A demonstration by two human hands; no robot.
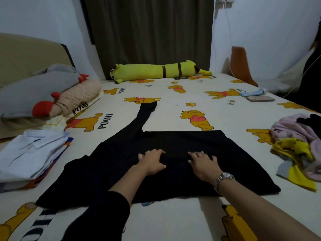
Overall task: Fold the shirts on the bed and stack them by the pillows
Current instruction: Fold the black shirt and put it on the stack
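Single head-worn wide-angle cam, no second view.
Looks forward and down across the cream bear-print bed (173, 94) toward the dark brown curtain (149, 32); forearms enter from bottom edge, close to lens; edges bow with lens distortion.

folded stack (29, 153) cut by left edge; clothes pile (298, 145) cut by right edge; headboard (26, 49) partly hidden.

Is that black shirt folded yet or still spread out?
Partly folded. The black shirt has straight edges on its right side, but one sleeve lies stretched out. Both hands press it flat.
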